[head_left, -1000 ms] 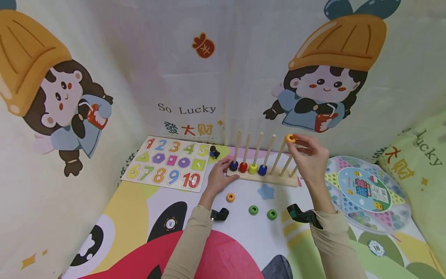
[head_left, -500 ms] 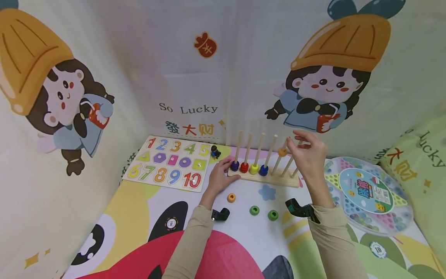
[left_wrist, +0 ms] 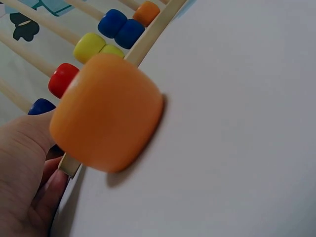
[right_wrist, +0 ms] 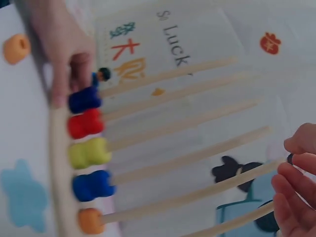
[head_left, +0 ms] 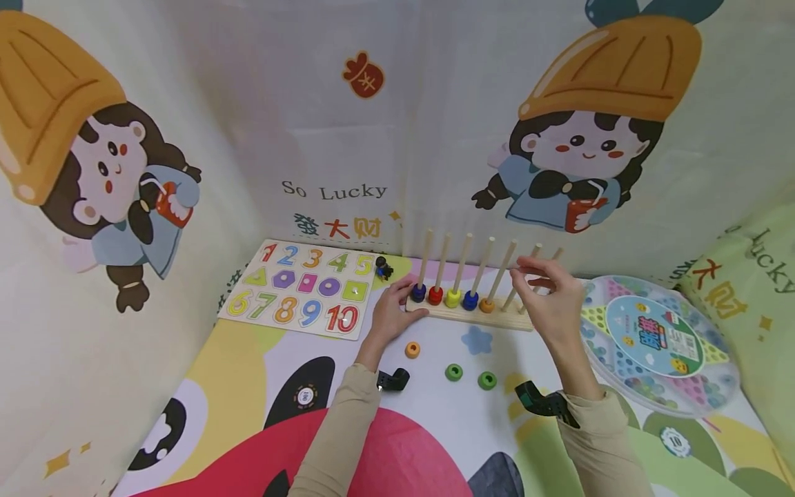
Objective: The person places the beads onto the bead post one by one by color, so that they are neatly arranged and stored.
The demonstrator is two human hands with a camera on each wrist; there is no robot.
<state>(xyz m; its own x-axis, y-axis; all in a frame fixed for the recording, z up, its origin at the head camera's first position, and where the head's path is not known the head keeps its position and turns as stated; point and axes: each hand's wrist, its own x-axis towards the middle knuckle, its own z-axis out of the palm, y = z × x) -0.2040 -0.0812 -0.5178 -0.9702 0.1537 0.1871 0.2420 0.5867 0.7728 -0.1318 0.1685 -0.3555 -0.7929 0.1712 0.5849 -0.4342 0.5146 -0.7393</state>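
A wooden peg rack (head_left: 448,315) with several upright pegs stands at the back of the table. My left hand (head_left: 391,314) grips its left end. Blue beads (head_left: 419,294), red beads (head_left: 435,296), yellow beads (head_left: 453,298) and more blue beads (head_left: 470,301) sit in pairs on the first pegs. One orange bead (head_left: 487,306) lies at the foot of the following peg. Beside that peg's top, my right hand (head_left: 553,293) has its thumb and fingers apart, holding nothing. Another orange bead (left_wrist: 108,113) lies on the table close to my left wrist.
Two green beads (head_left: 454,373) (head_left: 487,380) lie in front of the rack. A number puzzle board (head_left: 298,290) is to the left, beside a small dark figurine (head_left: 383,268). On the right lies a round game board in clear packaging (head_left: 658,338). A printed cloth wall (head_left: 422,138) rises behind.
My right hand let go of the orange bead at the peg's top, and the bead slid down to the base. My left hand stayed on the rack's end.
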